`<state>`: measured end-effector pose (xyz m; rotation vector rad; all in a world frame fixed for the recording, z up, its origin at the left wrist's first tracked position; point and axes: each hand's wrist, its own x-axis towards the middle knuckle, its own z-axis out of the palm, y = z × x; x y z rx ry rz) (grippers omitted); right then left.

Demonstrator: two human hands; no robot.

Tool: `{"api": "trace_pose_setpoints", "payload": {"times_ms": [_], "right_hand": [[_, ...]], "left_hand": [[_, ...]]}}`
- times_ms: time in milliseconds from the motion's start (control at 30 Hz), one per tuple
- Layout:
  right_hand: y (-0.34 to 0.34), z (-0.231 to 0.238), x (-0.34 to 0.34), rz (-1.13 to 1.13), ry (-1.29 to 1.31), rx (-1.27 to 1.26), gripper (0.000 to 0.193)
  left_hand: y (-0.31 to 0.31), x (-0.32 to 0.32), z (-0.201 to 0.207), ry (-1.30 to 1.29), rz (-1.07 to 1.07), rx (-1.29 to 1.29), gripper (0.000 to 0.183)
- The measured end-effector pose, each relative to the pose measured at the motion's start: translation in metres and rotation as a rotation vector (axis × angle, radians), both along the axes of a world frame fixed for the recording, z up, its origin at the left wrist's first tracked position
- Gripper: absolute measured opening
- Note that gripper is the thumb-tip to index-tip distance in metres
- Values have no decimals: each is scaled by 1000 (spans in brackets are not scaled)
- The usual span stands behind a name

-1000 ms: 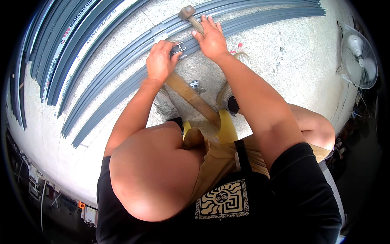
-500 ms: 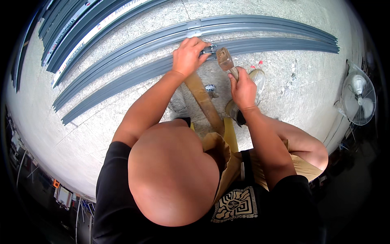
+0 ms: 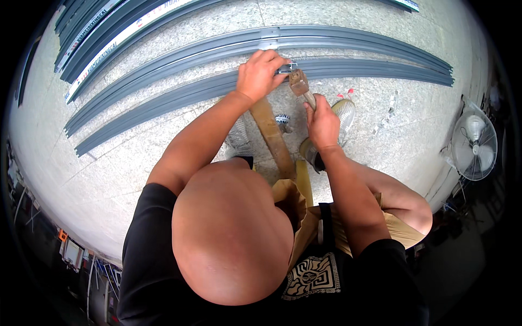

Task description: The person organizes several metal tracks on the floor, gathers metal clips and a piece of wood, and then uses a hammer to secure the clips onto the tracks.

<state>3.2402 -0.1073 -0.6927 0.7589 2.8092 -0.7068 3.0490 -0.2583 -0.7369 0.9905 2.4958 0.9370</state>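
The left hand (image 3: pixel 260 73) is curled shut around a small metal piece (image 3: pixel 286 68), pressing it down against the nearer grey rail (image 3: pixel 380 68). The right hand (image 3: pixel 322 120) is wrapped tight around the handle of a hammer (image 3: pixel 299 84), whose brownish head sits just beside the metal piece, right at the left hand's fingertips. Both hands meet over the same spot on the rail, directly ahead of the person's knees.

The floor (image 3: pixel 136 157) is pale speckled stone, marked by thin joint lines. Two long grey rails lie across it side by side in front of the person, the farther rail (image 3: pixel 337 38) carrying a lighter joining plate (image 3: pixel 270 32) near its middle. More grey strips (image 3: pixel 92 32) are stacked at the upper left; how many I cannot tell. A tan strap (image 3: pixel 272 136) runs from the person's lap toward the hands. One shoe (image 3: pixel 341 111) shows just right of the right hand, and a small silvery fitting (image 3: pixel 281 119) lies on the floor between strap and hand. A few small bits (image 3: pixel 387 111) are scattered to the right. One standing fan (image 3: pixel 474 145) is at the far right, near the dark edge of the room.
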Motion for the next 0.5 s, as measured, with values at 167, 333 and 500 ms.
{"api": "trace_pose_setpoints", "payload": {"times_ms": [167, 333, 500], "right_hand": [[-3, 4, -5, -87, 42, -61, 30], [4, 3, -22, -161, 97, -62, 29], [15, 3, -35, -115, -10, -83, 30]], "left_hand": [[0, 0, -2, 1, 5, 33, 34], [0, 2, -3, 2, 33, 82, 31], [-1, 1, -7, 18, 46, 77, 29]]}}
